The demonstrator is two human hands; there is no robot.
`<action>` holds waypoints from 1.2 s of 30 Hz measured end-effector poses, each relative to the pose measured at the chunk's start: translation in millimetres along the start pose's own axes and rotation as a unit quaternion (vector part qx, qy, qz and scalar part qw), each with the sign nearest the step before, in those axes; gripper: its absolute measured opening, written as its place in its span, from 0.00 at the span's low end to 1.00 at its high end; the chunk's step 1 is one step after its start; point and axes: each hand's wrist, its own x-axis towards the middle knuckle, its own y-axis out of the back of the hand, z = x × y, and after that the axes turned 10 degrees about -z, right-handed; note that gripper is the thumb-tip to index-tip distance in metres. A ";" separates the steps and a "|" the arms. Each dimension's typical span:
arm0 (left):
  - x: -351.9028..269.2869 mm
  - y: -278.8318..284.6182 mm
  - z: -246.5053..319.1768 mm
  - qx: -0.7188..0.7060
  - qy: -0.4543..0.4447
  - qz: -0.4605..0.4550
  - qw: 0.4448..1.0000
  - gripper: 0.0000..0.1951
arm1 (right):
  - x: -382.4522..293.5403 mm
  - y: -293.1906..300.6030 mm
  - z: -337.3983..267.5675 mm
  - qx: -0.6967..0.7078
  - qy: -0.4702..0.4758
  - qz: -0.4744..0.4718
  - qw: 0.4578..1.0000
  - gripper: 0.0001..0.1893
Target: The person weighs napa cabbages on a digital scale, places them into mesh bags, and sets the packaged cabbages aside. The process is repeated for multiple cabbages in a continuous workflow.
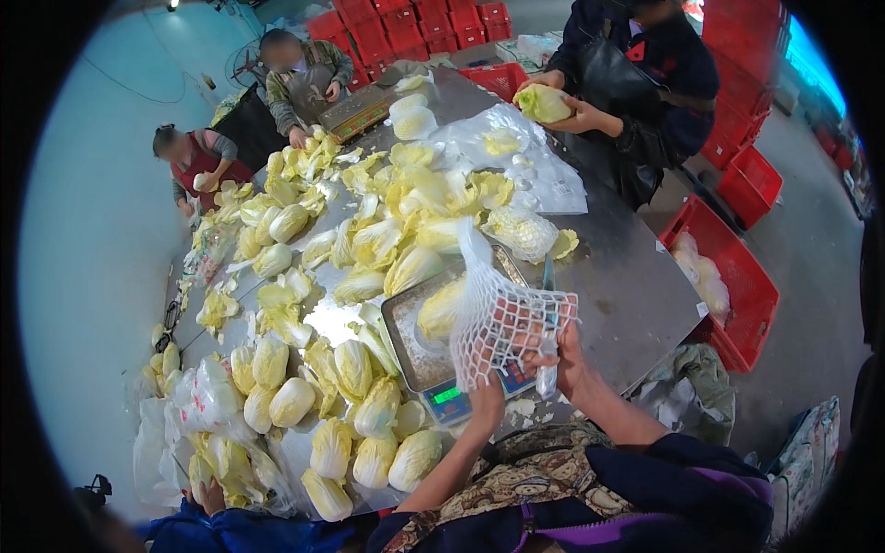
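Note:
A white foam mesh sleeve (511,321) is stretched between my hands, its gathered end pointing away from me. My left hand (489,387) is at its near left edge, partly hidden behind the mesh. On the right, my right hand (567,352) holds its rim together with a knife (547,366) that has a wrapped handle, blade pointing up. Under the sleeve is a digital scale (446,404) with a metal tray (408,345). A trimmed napa cabbage (442,309) lies on that tray, partly covered by the mesh. Beyond it rests a cabbage in a mesh sleeve (522,233).
Napa cabbages (377,408) and loose leaves (415,186) crowd the left of the metal table (622,297). Plastic sheeting (511,152) lies farther back. Several co-workers stand around, one holding a cabbage (543,104). A red crate (747,304) stands at right.

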 end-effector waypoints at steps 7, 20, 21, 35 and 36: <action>-52.9 -49.5 -90.6 -0.406 0.087 0.004 0.910 0.30 | -54.2 98.9 6.5 -0.585 0.039 0.060 0.808 0.26; 53.9 104.8 -149.9 -0.606 0.448 -0.032 0.657 0.38 | 91.7 137.2 -107.6 -0.751 -0.163 0.361 0.528 0.21; 64.5 103.5 -153.4 -0.581 0.450 -0.052 0.676 0.39 | 104.7 141.9 -104.9 -0.772 -0.181 0.334 0.510 0.22; 44.9 83.0 -35.3 -0.658 0.429 -0.236 0.571 0.36 | 43.5 75.3 -80.3 -0.424 -0.218 0.388 0.789 0.27; 29.7 64.0 -46.8 -0.755 0.375 -0.217 0.493 0.32 | 32.7 67.3 -67.8 -0.411 -0.205 0.407 0.790 0.27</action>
